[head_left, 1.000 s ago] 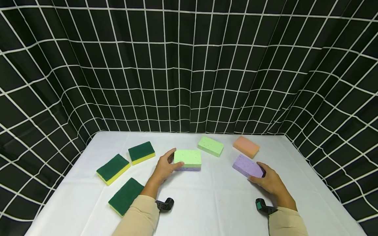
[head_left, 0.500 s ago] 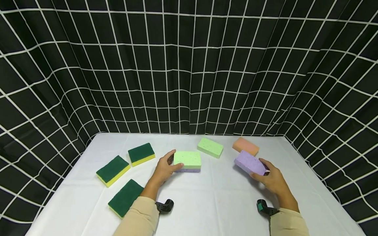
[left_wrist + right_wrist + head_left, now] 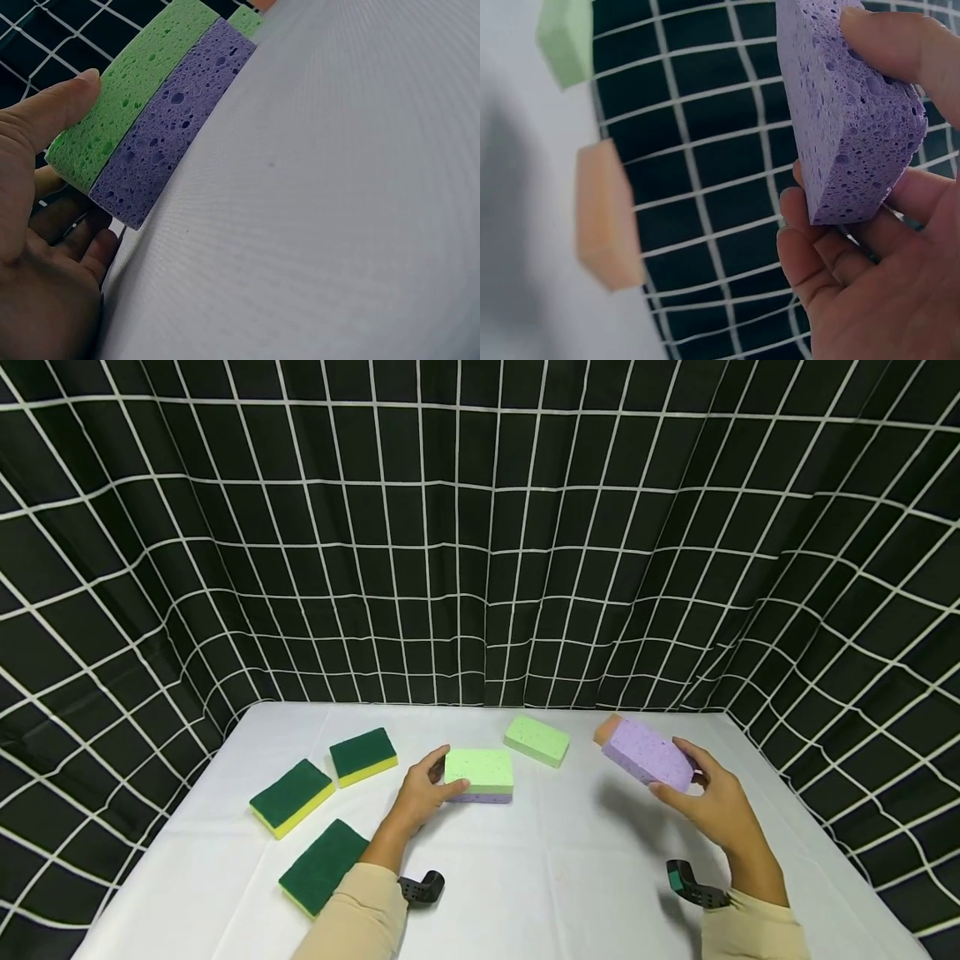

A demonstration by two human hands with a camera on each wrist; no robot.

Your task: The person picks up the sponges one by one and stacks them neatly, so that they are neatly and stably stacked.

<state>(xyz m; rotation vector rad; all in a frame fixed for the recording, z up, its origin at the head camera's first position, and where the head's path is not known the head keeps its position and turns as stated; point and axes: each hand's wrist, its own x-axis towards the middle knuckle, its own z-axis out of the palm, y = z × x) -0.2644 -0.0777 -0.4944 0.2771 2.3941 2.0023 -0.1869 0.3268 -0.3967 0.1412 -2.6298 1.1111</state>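
Observation:
My right hand (image 3: 716,797) pinches a purple sponge (image 3: 649,752) between thumb and fingers and holds it raised, its shadow on the cloth below. In the right wrist view the thumb presses one face of the purple sponge (image 3: 855,112) and fingers lie behind it. At centre, a green sponge (image 3: 478,768) lies flat on another purple sponge (image 3: 483,798). My left hand (image 3: 422,789) grips this stack at its left end; in the left wrist view the thumb is against the green sponge (image 3: 135,90), above the purple sponge (image 3: 169,131) on the table.
A second green sponge (image 3: 537,741) lies behind the stack. An orange sponge (image 3: 606,730) at the back right is mostly hidden behind the raised one. Several green-and-yellow scouring sponges (image 3: 292,793) lie at left. Black gridded curtain (image 3: 480,568) surrounds the white table (image 3: 555,893).
My right hand has lifted the purple sponge off the table and moved it slightly right and up, now overlapping the orange sponge in the head view. The left hand keeps its place on the stack.

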